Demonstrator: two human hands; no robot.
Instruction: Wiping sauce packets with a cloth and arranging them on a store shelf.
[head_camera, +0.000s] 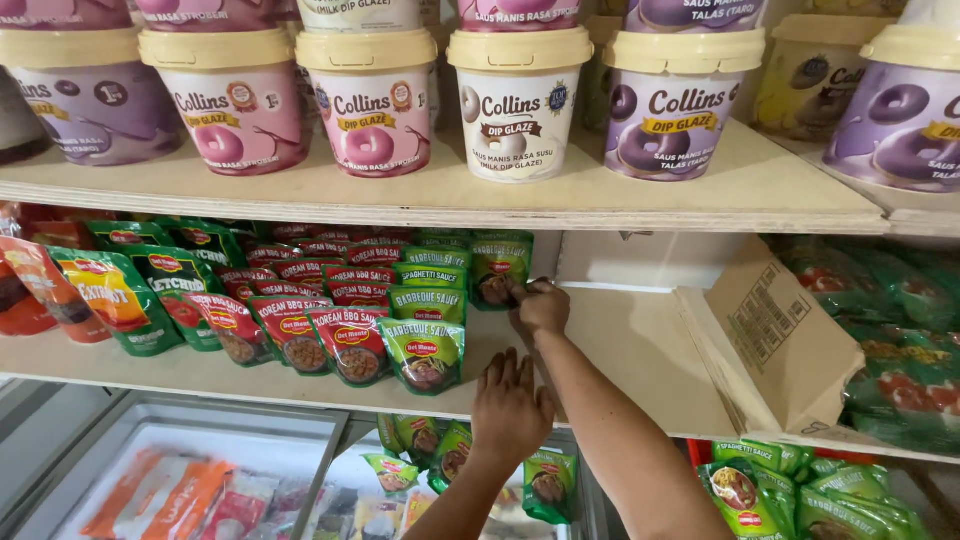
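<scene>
My right hand (541, 306) reaches deep onto the middle wooden shelf (620, 340). Its fingers are closed on the lower corner of a green sauce pouch (498, 262) standing at the back of a row. Nearer the shelf's front edge, my left hand (510, 403) lies flat with its fingers spread and holds nothing. Just left of it stands the front green pouch (424, 354) of the same row. Rows of red pouches (349, 343) stand further left.
An open cardboard box (775, 345) holding green packets lies on the shelf at right. Lidded glaze tubs (516, 100) line the shelf above. Below are a glass-topped freezer (180, 470) and more green pouches (760, 495).
</scene>
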